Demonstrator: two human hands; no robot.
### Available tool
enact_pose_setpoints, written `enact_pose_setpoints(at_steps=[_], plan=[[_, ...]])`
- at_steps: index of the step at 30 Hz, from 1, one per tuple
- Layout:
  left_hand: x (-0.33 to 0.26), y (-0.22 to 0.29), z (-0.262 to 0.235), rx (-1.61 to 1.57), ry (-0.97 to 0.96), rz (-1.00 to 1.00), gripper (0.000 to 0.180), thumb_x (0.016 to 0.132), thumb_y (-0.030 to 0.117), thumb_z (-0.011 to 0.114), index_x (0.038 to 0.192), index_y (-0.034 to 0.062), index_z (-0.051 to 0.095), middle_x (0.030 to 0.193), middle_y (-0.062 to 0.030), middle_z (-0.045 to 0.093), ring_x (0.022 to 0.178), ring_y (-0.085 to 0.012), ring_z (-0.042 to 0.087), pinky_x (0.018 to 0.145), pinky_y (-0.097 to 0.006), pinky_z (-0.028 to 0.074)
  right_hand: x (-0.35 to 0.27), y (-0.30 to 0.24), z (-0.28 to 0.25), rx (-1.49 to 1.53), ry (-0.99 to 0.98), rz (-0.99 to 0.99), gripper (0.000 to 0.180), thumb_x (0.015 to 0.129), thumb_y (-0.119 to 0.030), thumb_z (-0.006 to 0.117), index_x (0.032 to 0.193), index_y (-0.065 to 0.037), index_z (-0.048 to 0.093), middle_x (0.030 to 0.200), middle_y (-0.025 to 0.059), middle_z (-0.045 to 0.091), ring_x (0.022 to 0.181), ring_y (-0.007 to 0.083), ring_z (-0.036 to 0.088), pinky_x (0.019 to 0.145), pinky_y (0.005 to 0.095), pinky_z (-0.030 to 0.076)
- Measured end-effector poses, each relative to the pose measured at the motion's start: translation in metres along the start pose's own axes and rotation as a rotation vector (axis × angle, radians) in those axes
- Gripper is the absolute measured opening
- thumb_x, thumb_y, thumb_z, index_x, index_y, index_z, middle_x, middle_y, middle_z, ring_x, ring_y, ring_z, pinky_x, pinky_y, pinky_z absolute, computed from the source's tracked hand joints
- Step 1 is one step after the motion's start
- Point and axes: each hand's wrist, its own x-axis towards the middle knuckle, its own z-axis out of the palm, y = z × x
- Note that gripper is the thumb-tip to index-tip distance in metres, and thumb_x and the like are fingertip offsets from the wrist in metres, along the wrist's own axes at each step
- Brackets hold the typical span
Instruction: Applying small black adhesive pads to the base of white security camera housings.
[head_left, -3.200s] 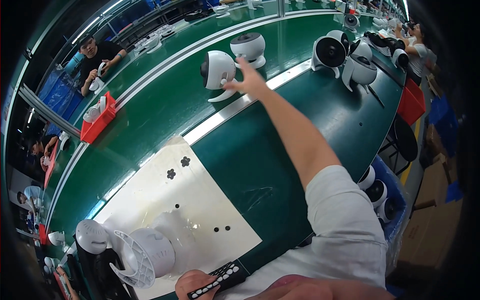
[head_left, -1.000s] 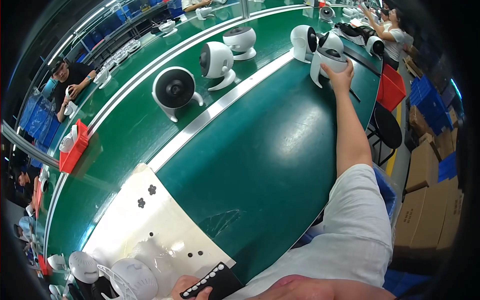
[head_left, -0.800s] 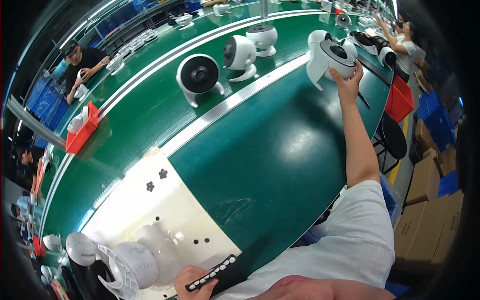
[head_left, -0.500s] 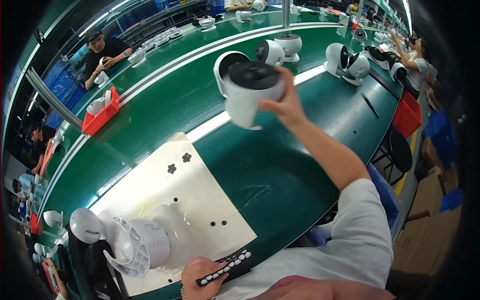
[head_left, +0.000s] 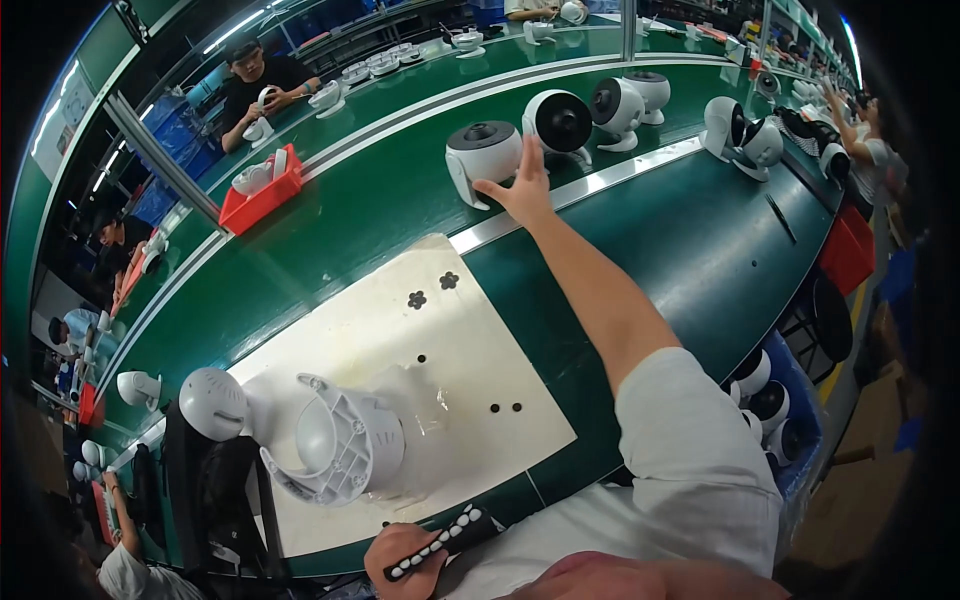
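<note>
My right hand (head_left: 518,185) is stretched out to the green conveyor belt (head_left: 380,200), fingers spread, touching a white round fan (head_left: 482,155) that stands on the belt with its dark grille facing up. My left hand (head_left: 402,555) stays at the near edge of the bench, closed around a black remote with white buttons (head_left: 442,540). On the white work mat (head_left: 400,370) in front of me a white fan body (head_left: 335,450) lies tilted on its side.
More white fans (head_left: 560,120) stand in a row along the belt to the right. A red bin (head_left: 262,190) with white parts sits at the belt's far side. Other people work across the belt and at the far right. Finished fans fill a blue crate (head_left: 770,405) beside me.
My right hand carried a fan from the right end of the belt back toward me and set it down on the belt; the hand is now open against it.
</note>
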Motion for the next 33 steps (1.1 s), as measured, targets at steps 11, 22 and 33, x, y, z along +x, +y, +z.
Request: enact_pose_setpoints(at_steps=[11,22,33], plan=[[-0.002,-0.002,-0.003,-0.273,0.367,-0.027,0.026,0.061,0.012,0.075,0.07,-0.0018,0.054,0.063,-0.0099,0.055,0.056,-0.0208,0.051,0.053,-0.029,0.041,-0.135,-0.194,-0.142,1.163,-0.827,-0.691,0.056,0.067,-0.026,0.074,0.111,-0.006,0.046,0.107,0.0145,0.052,0.099,0.0283,0.051,0.082,0.0377,0.04],[0.013,0.002,0.009,-0.355,0.254,-0.093,0.016,0.067,-0.003,0.069,0.08,-0.0004,0.061,0.072,-0.0051,0.06,0.064,-0.0118,0.055,0.06,-0.022,0.043,-0.18,-0.222,-0.162,0.938,-1.174,-0.145,0.018,0.072,-0.002,0.066,0.089,-0.006,0.06,0.078,0.0049,0.061,0.073,0.0145,0.059,0.065,0.0246,0.044],[0.002,-0.006,0.006,-0.231,0.249,-0.174,0.018,0.065,-0.001,0.072,0.077,-0.0021,0.058,0.07,-0.0069,0.06,0.062,-0.0117,0.054,0.057,-0.023,0.043,-0.16,-0.217,-0.167,1.078,-1.322,0.165,0.011,0.075,-0.003,0.064,0.085,-0.003,0.061,0.102,0.0111,0.059,0.095,0.0216,0.057,0.077,0.0309,0.046]])
